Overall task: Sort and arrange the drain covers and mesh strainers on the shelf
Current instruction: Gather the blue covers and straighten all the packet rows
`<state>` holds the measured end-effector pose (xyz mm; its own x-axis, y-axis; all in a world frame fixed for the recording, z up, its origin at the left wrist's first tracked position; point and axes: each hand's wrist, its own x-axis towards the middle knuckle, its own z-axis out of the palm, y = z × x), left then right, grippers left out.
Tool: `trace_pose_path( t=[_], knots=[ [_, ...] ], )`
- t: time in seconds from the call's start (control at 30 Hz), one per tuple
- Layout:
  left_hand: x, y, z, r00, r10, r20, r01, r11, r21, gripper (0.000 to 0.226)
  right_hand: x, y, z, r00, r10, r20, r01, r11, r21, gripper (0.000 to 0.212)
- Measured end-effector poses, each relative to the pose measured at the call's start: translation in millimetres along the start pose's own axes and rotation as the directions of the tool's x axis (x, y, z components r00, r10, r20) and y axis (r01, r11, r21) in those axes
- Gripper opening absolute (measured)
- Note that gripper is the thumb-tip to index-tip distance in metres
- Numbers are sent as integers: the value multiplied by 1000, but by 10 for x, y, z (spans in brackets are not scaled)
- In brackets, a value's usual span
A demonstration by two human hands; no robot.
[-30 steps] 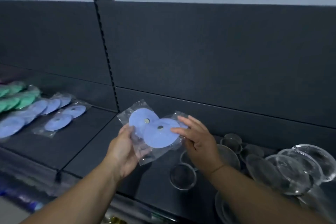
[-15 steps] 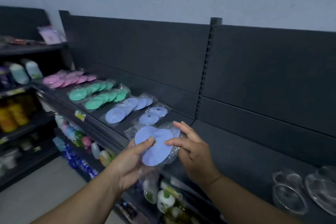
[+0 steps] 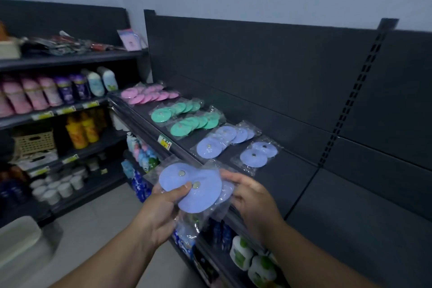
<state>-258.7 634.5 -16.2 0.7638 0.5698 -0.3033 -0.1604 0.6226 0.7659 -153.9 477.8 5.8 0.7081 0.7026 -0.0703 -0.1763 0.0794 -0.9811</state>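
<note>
Both hands up in front of the dark shelf (image 3: 304, 196), sharing one clear plastic packet of two round lilac-blue drain covers (image 3: 198, 196). The left hand (image 3: 161, 210) pinches it: thumb flat on top of the nearer disc, right beside its small metal ctr stud, fingers tucked under. The right hand (image 3: 253, 199) grips the packet's right edge w/ curled fingers, thumb on the upper side. The packet is in the air, tilted a bit, just off the shelf's front lip and not touching the shelf. A further lilac disc peeks out at its right edge; can't tell if that's a second packet behind.

On the shelf itself, sorted by colour, far to near: pink round covers in bags (image 3: 147, 96) at the far left end, then two overlapping rows of teal-green round covers (image 3: 187, 119), then a row of bagged lilac-blue covers (image 3: 217, 142). Just right of that row lies a lone two-disc lilac-blue pack (image 3: 257, 155), flat, nearest to the hands. The shelf to the right of it is bare dark metal.

A yellow price tag (image 3: 164, 142) sits on the shelf's front rail. Below, white tubs w/ green labels (image 3: 243, 255). Off left, a 2nd rack w/ pink bottles (image 3: 32, 93), orange-yellow bottles (image 3: 81, 131) and a beige slotted basket (image 3: 35, 141).
</note>
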Motion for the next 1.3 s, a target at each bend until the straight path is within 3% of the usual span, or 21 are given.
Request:
trace_pose_path(
  t=[0.1,0.23,0.5,0.67,0.73,0.77,0.8,0.83,0.93,0.97,1.03,1.07,1.17,1.3],
  knots=[
    [189,41,-4,1000,22,2,-22,999,29,65,243,27,19,993,69,-94,-50,980,191,18],
    [548,72,51,1000,15,0,-15,997,69,55,652,117,-138,976,76,-207,-35,980,194,27],
    [1465,193,405,999,18,28,-22,991,131,47,1539,295,-797,901,-3,-433,40,996,76,44],
    [1912,275,479,1000,4,16,-5,996,86,50,1806,420,-1087,886,-13,-463,-115,962,-249,40],
    [2067,304,513,999,-12,34,9,996,86,49,1879,494,-1114,888,-61,-455,-205,834,-512,32],
    [2138,320,531,999,-21,47,17,996,88,49,1895,530,-1093,889,-123,-441,-229,714,-662,27],
    [2208,334,555,998,-27,59,22,995,93,48,1901,553,-1056,900,-159,-405,-251,572,-781,28],
    [2286,347,579,997,-33,71,26,995,100,48,1894,573,-1009,919,-176,-353,-244,451,-859,45],
    [2522,381,670,991,-68,118,51,989,142,47,1904,659,-913,966,-58,-250,-230,239,-943,88],
    [2595,387,697,987,-84,140,63,987,149,46,1915,683,-895,964,-24,-264,-256,173,-951,91],
    [2722,425,745,973,-126,192,98,984,152,42,1947,731,-861,941,-102,-324,-315,92,-945,88],
    [2782,459,761,965,-145,220,111,981,158,39,1978,733,-848,916,-147,-374,-365,87,-927,86],
    [2951,563,761,941,-185,285,134,973,188,36,2062,712,-824,866,-25,-499,-484,210,-850,78],
    [3152,606,721,902,-260,344,190,956,223,47,2158,669,-885,826,-67,-560,-519,298,-801,69]
  ],
)
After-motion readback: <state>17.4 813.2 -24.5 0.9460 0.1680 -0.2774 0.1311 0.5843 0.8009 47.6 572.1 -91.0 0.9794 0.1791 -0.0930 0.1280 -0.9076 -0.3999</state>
